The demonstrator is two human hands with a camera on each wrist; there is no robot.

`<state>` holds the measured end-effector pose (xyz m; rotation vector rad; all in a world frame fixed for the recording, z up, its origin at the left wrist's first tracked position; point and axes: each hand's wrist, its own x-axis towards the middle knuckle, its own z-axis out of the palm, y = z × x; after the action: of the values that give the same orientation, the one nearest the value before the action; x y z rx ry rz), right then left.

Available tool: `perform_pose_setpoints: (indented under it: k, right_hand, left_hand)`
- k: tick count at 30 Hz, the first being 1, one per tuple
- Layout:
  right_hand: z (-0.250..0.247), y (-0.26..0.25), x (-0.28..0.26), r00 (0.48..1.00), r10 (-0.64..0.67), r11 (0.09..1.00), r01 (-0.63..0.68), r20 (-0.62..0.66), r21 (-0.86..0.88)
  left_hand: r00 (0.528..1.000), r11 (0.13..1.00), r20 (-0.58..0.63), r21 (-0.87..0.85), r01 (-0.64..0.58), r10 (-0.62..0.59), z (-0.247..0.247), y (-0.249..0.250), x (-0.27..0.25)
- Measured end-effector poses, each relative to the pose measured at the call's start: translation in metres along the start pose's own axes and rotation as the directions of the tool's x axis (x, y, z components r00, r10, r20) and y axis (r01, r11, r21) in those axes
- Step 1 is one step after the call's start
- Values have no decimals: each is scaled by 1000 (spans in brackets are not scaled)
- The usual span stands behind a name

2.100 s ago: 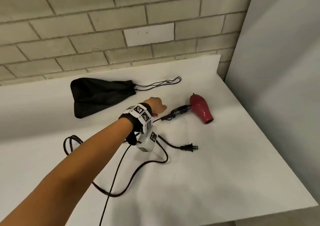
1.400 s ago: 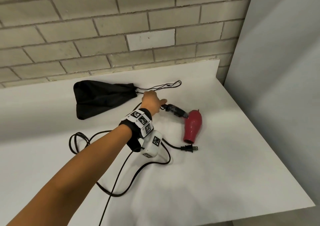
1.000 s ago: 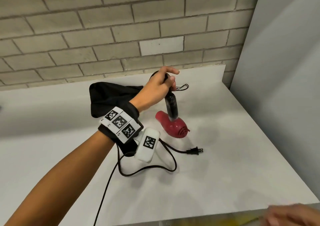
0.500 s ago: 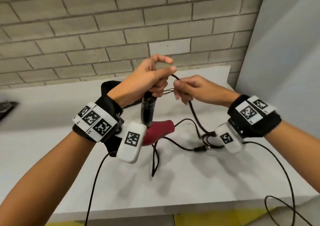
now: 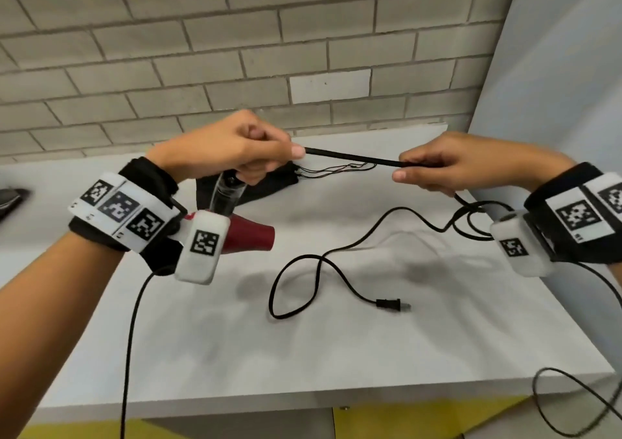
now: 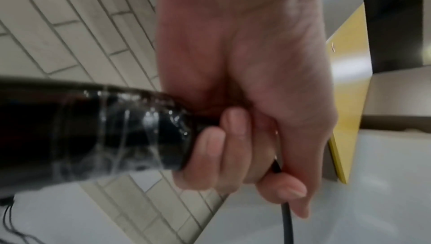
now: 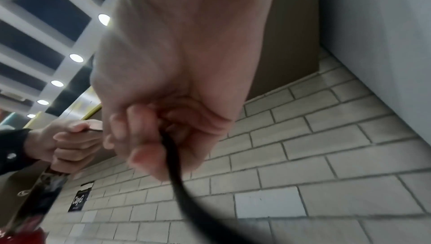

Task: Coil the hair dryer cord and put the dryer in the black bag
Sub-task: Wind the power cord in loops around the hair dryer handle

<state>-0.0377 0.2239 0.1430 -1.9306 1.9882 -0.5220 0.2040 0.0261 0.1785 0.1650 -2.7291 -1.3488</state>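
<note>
My left hand [image 5: 235,156] grips the black handle [image 5: 225,196] of the red hair dryer [image 5: 250,236] above the table, nozzle pointing right, and pins the cord at the handle's end under its thumb. In the left wrist view my left hand [image 6: 233,137] wraps the glossy handle [image 6: 93,133]. My right hand [image 5: 447,166] pinches the black cord [image 5: 353,159], stretched taut between both hands. The rest of the cord [image 5: 336,260] loops on the table, ending in the plug [image 5: 392,304]. In the right wrist view my right hand [image 7: 149,137] holds the cord [image 7: 177,174]. The black bag [image 5: 266,186] lies behind my left hand, mostly hidden.
The white table [image 5: 303,354] meets a brick wall [image 5: 235,51] at the back and a grey panel [image 5: 555,85] on the right. The bag's drawstrings [image 5: 340,169] trail rightward under the stretched cord. Sensor cables hang from both wrists over the front edge.
My left hand picked the dryer up off the table by its handle. My right hand came in, took the cord near the handle and drew a length of it out to the right.
</note>
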Motion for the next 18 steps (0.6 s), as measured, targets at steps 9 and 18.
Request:
perform_pose_setpoints:
  k: [9,18]
  right_hand:
    - [18,103,-61,961,216,915,-261,-174,-308]
    - [-3,161,-112,815,315,882,-441,-487,-167]
  left_hand:
    - [978,978,-202,-210,5,-48,-64,-43,-33]
    - [910,908,-396,-416,-54,-127,-81,-81,-45]
